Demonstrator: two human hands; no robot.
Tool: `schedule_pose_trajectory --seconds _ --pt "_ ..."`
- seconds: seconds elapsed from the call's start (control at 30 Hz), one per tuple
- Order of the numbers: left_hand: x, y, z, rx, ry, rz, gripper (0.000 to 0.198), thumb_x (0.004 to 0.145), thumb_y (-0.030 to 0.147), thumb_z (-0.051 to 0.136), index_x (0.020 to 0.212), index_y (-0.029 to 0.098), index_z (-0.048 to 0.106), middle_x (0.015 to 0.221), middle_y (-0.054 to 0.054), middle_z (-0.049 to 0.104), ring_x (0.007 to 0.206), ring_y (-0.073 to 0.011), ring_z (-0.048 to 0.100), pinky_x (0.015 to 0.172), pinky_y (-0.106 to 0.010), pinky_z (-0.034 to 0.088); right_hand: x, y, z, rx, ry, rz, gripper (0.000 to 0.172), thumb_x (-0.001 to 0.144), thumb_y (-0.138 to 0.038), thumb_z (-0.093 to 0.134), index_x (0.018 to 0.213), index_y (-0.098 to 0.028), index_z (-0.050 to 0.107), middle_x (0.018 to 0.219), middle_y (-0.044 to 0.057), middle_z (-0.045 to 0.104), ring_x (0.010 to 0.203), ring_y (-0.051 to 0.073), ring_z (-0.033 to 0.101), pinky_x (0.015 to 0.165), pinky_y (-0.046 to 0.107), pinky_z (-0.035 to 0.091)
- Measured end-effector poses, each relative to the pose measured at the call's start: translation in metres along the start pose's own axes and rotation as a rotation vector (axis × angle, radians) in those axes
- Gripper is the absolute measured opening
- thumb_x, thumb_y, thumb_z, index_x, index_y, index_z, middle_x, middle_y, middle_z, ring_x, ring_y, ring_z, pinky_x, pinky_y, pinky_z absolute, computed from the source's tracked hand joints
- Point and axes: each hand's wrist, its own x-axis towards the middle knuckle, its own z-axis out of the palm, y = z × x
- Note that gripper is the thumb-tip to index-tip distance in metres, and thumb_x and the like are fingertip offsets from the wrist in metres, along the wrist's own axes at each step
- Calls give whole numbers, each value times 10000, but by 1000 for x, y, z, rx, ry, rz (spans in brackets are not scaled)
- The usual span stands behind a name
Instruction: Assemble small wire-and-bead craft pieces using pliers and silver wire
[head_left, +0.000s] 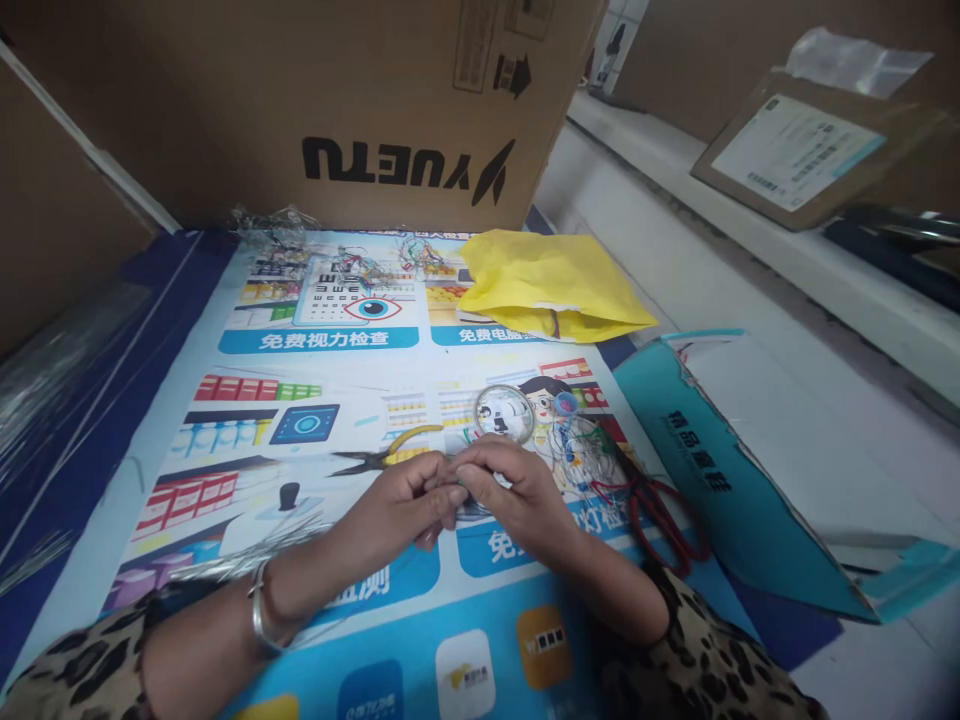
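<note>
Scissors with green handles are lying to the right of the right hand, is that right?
Not quite: the handles are red, not green, as the head view shows. The scissors do lie to the right of the right hand.

Left forearm (199, 645): bare, entering from the lower left and slanting up toward the centre.
Left wrist (289, 585): nearly in line with the forearm, back of the hand turned upward.
Left hand (411, 495): fingers curled inward, thumb laid along them toward the right.
Right forearm (622, 595): bare, rising from the lower right toward the centre.
Right hand (521, 490): index finger arched over, thumb bent beneath it in a pinch.
Fingertips (454, 494): of both hands, brought together at the centre; individual contacts partly hidden.
</note>
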Motion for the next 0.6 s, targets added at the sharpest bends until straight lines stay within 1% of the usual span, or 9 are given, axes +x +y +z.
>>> schedule_pose_trajectory --seconds 0.07,0.17,0.27,0.33,0.43,0.5,0.53,0.6 --pt "1 -1 -1 -20 -19 21 263 807 412 549 810 155 492 634 33 540 470 -56 472 436 -182 360 -4 0 4 -70 66 -83 176 848 -265 519 875 -231 690 812 48 620 823 167 556 776 320 438" --pt "1 1 -1 -17 -59 18 278 792 404 576 897 159 498 629 36 518 525 -77 499 449 -181 380 -7 2 7 -94 118 -132 183 841 -265 534 925 -240 694 869 61 578 860 171 544 787 328 443" --pt "0 2 -1 -20 -83 6 248 828 397 530 887 158 501 611 34 506 519 -79 492 451 -184 385 -8 2 9 -32 121 -124 186 845 -278 527 903 -240 700 875 59 569 855 165 548 801 332 446" --pt "-1 1 0 -32 -67 -5 239 858 391 484 868 155 513 614 30 502 497 -68 471 445 -182 369 -7 2 8 12 118 -98 193 849 -290 520 908 -241 697 885 57 573 866 162 554 797 321 451" --pt "0 1 0 -70 -18 -30 259 874 394 453 806 152 516 616 30 493 444 -40 405 417 -171 298 -1 2 -3 -3 38 -99 220 871 -296 484 920 -236 690 875 49 616 873 161 567 796 315 450" --pt "1 1 1 -111 7 -49 258 869 401 457 806 157 513 610 37 486 415 -27 352 400 -167 235 7 6 -18 -110 -26 -118 244 893 -290 447 909 -236 684 849 36 656 851 160 578 793 319 443" --pt "1 2 2 -132 15 -56 253 864 407 463 823 162 514 603 42 480 407 -24 334 396 -166 214 11 10 -26 -215 2 -126 235 891 -293 455 903 -234 682 858 34 666 843 163 580 789 322 438" --pt "2 4 3 -163 33 -72 251 853 420 474 851 172 511 590 51 470 399 -25 319 390 -163 196 21 21 -43 -513 135 -134 220 880 -278 473 891 -212 683 860 52 671 839 183 564 810 342 411"
